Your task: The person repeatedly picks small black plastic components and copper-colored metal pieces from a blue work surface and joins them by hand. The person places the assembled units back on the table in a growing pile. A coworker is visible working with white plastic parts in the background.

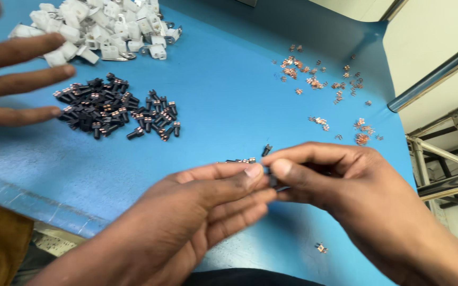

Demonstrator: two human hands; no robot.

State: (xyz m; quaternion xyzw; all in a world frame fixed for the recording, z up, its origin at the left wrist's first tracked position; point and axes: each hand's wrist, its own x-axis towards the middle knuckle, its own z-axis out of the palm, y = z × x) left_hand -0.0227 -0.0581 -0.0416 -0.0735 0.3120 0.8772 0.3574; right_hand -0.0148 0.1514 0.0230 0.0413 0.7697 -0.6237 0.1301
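Head view looks down on a blue table (229,106); no packages or labels show on it. Near its front edge, the left hand (208,212) and right hand (335,185) meet, thumbs and forefingers pinched together on a small black part (272,181), mostly hidden, so its long axis cannot be told. Behind the hands lies a black parts pile (117,112), farther back white housings (102,26), and copper clips (324,85) scattered to the right. Another person's hand (11,79) hovers at left, fingers spread.

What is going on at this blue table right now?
A person's left hand and right hand pinch a small black part between their fingertips over the blue table. Another person's hand reaches toward a pile of black parts. White plastic pieces and scattered copper clips lie farther back.
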